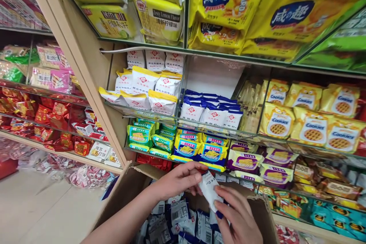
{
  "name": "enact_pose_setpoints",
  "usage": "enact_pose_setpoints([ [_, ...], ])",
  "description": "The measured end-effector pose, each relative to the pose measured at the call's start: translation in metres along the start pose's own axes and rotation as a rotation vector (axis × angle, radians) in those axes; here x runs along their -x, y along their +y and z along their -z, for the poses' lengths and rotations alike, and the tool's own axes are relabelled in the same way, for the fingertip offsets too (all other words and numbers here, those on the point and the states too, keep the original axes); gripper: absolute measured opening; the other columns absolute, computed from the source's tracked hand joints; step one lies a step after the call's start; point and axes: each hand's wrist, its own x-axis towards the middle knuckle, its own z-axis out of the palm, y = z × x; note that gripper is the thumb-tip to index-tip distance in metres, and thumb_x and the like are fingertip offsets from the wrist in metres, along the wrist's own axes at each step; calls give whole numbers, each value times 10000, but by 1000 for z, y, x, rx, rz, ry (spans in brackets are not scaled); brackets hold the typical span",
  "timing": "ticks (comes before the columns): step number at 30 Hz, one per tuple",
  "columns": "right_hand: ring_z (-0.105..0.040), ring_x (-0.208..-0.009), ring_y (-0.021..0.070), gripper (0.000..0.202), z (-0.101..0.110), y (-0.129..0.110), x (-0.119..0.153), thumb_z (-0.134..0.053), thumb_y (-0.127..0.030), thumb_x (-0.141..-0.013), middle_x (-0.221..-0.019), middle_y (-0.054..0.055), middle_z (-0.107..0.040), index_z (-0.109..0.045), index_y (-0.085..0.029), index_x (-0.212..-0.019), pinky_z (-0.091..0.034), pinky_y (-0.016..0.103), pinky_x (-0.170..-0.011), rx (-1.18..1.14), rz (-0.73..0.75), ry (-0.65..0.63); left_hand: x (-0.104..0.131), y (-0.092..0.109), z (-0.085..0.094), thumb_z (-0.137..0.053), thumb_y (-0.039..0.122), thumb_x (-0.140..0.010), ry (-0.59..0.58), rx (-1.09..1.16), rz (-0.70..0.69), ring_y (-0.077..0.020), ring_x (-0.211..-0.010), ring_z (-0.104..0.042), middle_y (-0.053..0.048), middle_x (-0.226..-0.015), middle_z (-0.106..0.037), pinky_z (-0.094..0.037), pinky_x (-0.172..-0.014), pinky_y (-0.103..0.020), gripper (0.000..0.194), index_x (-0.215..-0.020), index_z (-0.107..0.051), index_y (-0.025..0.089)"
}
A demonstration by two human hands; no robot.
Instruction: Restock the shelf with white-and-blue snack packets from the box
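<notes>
**Both hands on one white packet above an open carton**

At the bottom centre of the frame, the right hand [240, 217] and the left hand [178, 179] meet over an open brown cardboard box [126, 190]. Between them sits a small white plastic snack packet with a blue edge [210, 194], tilted, its lower end toward the right hand. The right fingers [228, 194] close around its lower part, and the left fingers [197, 177] curl over its upper end, thumb pressed near the top corner. Both hands hold it; neither is spread wide.

Just below the hands, inside the box, lies a loose heap of white-and-blue packets with barcodes [177, 221], of the same kind as the held one.

Beyond the box, in the middle of the frame, tiered glass shelves [183, 122] carry rows of goods: blue-and-yellow packets [197, 148] nearest, purple-and-yellow packets [246, 160] to their right, green packets [140, 135] to their left. One tier up stand white packets with blue tops [211, 112] and white packets with yellow tops [145, 87]; yellow cookie bags [311, 122] fill the right.

Along the upper edge, large yellow biscuit bags [228, 0] lie flat. At far left, red and pink wrapped sweets [42, 114] crowd another shelf unit.
</notes>
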Motion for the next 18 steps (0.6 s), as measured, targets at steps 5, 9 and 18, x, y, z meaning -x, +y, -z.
enact_pose_setpoints([
  [5, -393, -1155, 275, 246, -8, -1, 1, -448, -68, -728, -1254, 77, -412, -557, -245, -860, -410, 440, -856, -29, -176, 6, -5, -11, -1, -647, 252, -717, 10, 66, -92, -101, -740, -556, -29, -946, -591, -443, -639, -225, 384, -1074, -516, 203],
  [9, -515, -1070, 207, 186, -12, 1, 6, -431, -103, -773, -1263, 92, -414, -563, -218, -836, -496, 260, -752, -148, -306, -16, -5, -10, -1, -616, 261, -743, -4, 44, -59, -119, -761, -554, -28, -843, -599, -449, -672, -254, 277, -1001, -568, 173],
  [18, -528, -1040, 237, 292, -46, -14, 0, -534, -280, -758, -1139, 126, -540, -515, -199, -1038, -471, 330, -808, -272, -535, 296, -4, -11, 0, -662, 214, -702, 69, 55, -175, -89, -749, -489, 27, -808, -489, -371, -660, -216, 479, -1135, -458, 240],
])
